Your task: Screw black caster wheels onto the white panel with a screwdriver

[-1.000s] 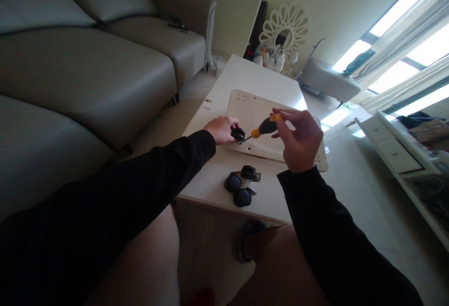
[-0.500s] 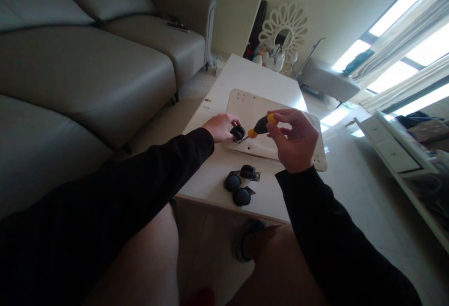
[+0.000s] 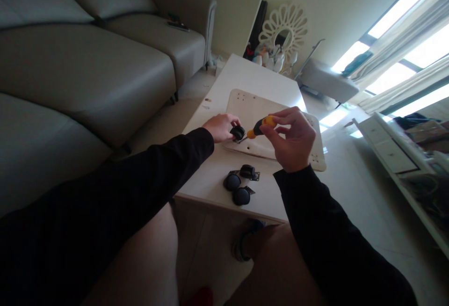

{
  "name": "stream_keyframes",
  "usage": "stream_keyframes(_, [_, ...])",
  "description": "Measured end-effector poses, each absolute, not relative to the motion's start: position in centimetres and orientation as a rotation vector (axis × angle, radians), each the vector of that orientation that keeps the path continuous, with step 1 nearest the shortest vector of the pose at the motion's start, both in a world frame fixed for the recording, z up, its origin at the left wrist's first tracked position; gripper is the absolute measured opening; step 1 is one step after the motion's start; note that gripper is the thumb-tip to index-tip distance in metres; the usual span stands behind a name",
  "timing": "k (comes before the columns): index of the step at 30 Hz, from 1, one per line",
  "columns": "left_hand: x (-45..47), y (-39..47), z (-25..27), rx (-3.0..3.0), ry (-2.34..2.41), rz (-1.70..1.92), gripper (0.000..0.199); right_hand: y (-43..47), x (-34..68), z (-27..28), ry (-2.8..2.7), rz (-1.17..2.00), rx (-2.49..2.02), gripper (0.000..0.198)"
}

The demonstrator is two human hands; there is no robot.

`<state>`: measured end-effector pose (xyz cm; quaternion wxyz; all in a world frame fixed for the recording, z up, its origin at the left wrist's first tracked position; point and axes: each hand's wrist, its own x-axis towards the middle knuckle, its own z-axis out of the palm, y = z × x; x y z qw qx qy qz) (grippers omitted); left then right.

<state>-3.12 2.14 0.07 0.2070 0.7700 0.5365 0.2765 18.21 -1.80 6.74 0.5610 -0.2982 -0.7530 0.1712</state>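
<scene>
My left hand (image 3: 220, 126) holds a black caster wheel (image 3: 237, 132) down on the near left corner of a white board (image 3: 256, 109) that lies on a low white table (image 3: 242, 76). My right hand (image 3: 290, 140) grips a screwdriver (image 3: 258, 127) with an orange and black handle, its tip pointing down at the caster's plate. Three more black casters (image 3: 240, 182) lie loose on the table in front of the board, close to the near edge.
A grey sofa (image 3: 87, 62) runs along the left. A white shelf unit (image 3: 403, 156) stands on the right under bright windows. A flower-shaped mirror (image 3: 284, 27) and small items stand beyond the table's far end. My knees are below the table's near edge.
My right hand has shifted slightly left and down with the screwdriver, turning the handle in its fingers. The left hand stays on the caster.
</scene>
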Motion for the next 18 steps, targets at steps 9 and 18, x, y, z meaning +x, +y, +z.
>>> stream_keyframes(9, [-3.09, 2.27, -0.01, 2.164, 1.499, 0.774, 0.037, -1.79, 18.22, 6.44, -1.795, 0.514, -0.659, 0.021])
stream_keyframes(18, [-3.05, 2.13, 0.0, 2.154, 1.516, 0.769, 0.037, -1.35, 18.66, 6.06, -1.74, 0.412, -0.628, 0.014])
